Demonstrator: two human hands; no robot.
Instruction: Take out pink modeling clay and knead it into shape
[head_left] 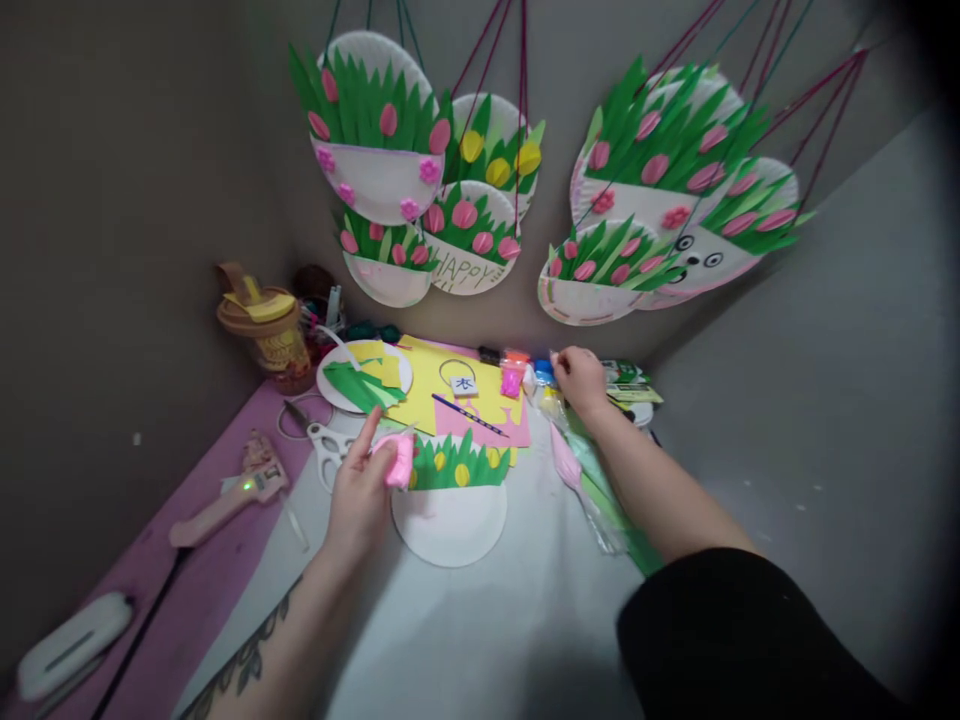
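My left hand (361, 492) is closed on a bright pink packet, perhaps modelling clay (402, 462), with the index finger stretched forward. It hovers by the left edge of a paper-plate pocket (450, 525) filled with green paper grass and yellow paper tulips. At the back right, my right hand (583, 382) has its fingers pinched together. Whatever lies between those fingertips is too small to make out. Close to them are a blue packet (543, 373), a yellow one (551, 402) and pink-orange ones (513, 378).
White scissors (328, 450) and a glue gun (232, 505) with a green light lie at left. Behind them stand a plate of paper scraps (324, 388) and a lidded cup (281, 350). Finished plate baskets (390, 185) hang on the wall. A pen (469, 415) rests on coloured paper.
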